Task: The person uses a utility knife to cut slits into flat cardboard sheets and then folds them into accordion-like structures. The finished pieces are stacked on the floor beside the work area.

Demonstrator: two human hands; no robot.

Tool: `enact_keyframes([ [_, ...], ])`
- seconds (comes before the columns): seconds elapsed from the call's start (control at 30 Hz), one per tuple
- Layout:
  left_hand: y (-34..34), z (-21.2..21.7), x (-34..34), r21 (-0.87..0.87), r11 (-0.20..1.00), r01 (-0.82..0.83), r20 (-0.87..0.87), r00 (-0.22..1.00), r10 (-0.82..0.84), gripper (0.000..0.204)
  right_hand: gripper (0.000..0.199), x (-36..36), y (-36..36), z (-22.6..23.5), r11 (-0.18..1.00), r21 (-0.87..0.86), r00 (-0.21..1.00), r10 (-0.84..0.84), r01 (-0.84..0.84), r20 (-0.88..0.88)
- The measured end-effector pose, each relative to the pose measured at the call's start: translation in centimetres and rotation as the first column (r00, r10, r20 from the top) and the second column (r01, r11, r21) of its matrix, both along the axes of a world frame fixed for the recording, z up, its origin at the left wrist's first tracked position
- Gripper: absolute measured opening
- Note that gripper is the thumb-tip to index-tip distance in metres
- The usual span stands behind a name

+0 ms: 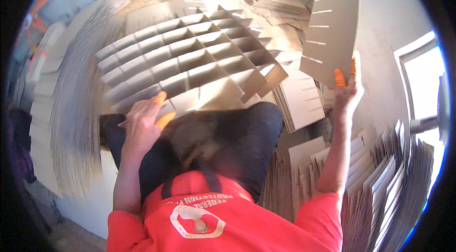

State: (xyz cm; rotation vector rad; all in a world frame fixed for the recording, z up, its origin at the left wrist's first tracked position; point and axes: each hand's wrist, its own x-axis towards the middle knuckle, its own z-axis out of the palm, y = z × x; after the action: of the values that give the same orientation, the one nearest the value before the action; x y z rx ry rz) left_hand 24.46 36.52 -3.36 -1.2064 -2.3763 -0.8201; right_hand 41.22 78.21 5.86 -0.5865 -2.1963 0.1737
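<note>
A cardboard divider grid (204, 69), made of slotted strips crossed into rows of cells, lies in front of my knees. My left hand (145, 121), with orange covers on its fingertips, pinches the grid's near left edge between thumb and fingers. Out to the right, my right hand (349, 90) holds up a slotted cardboard strip (327, 28) by its lower end. That strip stands tilted, apart from the grid, with a row of slits along its left side. Orange covers show on two of the right hand's fingertips.
Tall piles of cardboard strips (78, 104) stand on the left. More slotted strips (301, 102) are stacked beside my right knee, and many sheets (365, 176) lean on edge at lower right. Cardboard bundles (278, 4) lie behind. An orange-bladed fan (34, 18) is far left.
</note>
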Motion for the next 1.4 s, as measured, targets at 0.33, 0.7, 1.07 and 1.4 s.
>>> enact_keyframes([
  [0.33,1.6,-2.1,-1.0,0.145,0.988,0.045,-0.007,0.999,-0.045,0.006,0.069,-8.4,-13.9,6.5,0.603,-0.600,0.793,0.603,-0.526,-0.090],
  [0.7,1.9,-2.2,-1.7,0.148,0.987,0.062,0.070,0.995,-0.073,0.016,0.065,-11.3,-15.6,5.1,0.585,-0.649,0.726,0.684,-0.487,0.071],
  [1.07,2.1,-2.6,-2.1,0.137,0.989,0.054,0.097,0.993,-0.068,0.016,0.073,-12.4,-15.1,4.9,0.577,-0.628,0.706,0.706,-0.522,0.062],
  [1.4,2.2,-3.2,-2.7,0.127,0.991,0.031,0.106,0.993,-0.045,0.010,0.071,-13.1,-15.4,4.0,0.577,-0.606,0.679,0.730,-0.548,0.080],
])
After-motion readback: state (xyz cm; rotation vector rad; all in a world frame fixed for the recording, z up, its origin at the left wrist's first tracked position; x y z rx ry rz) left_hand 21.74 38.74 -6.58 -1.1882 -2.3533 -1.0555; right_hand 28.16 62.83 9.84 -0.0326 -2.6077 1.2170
